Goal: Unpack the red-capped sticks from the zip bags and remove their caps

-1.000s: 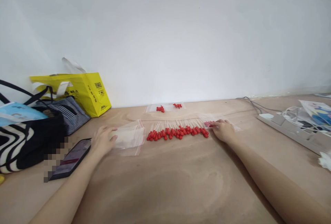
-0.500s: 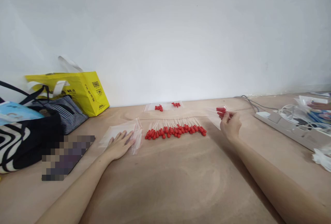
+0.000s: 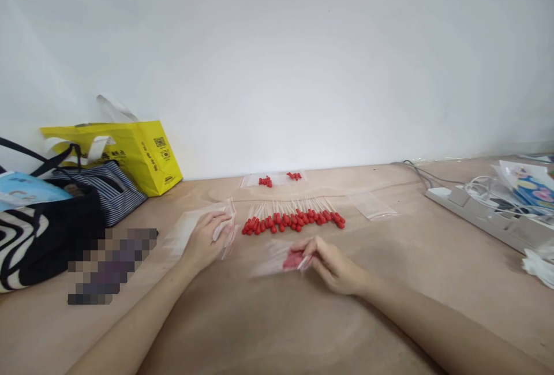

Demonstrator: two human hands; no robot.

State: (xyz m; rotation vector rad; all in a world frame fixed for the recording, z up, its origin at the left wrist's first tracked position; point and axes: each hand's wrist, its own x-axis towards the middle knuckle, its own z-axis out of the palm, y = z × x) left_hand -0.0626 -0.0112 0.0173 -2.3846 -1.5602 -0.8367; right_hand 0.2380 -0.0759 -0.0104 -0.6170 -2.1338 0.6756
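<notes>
My right hand (image 3: 335, 265) is closed on the edge of a clear zip bag (image 3: 270, 258), blurred by motion, with red-tipped pieces inside. It hovers just in front of a row of red-tipped sticks (image 3: 298, 219), whose pale shafts point away from me. Over at the left, my left hand (image 3: 206, 242) is open, fingers apart and a little bent, above flat clear zip bags (image 3: 184, 228). Whether its fingertips touch them I cannot tell. Another flat zip bag (image 3: 374, 206) lies right of the row. Behind the row, clear bags (image 3: 279, 179) hold two clusters of red tips.
A yellow shopping bag (image 3: 160, 161) and a striped pouch (image 3: 116, 193) stand at the left, beside a black-and-white bag (image 3: 38, 242). A blurred-out flat item (image 3: 115, 265) lies near them. On the right are a white power strip (image 3: 480, 219), cables and crumpled white tissue (image 3: 539, 268).
My right hand has come leftward and closer to me, bringing the bag with red pieces. My left hand has lifted slightly, its fingers more bent. The row of sticks looks unchanged.
</notes>
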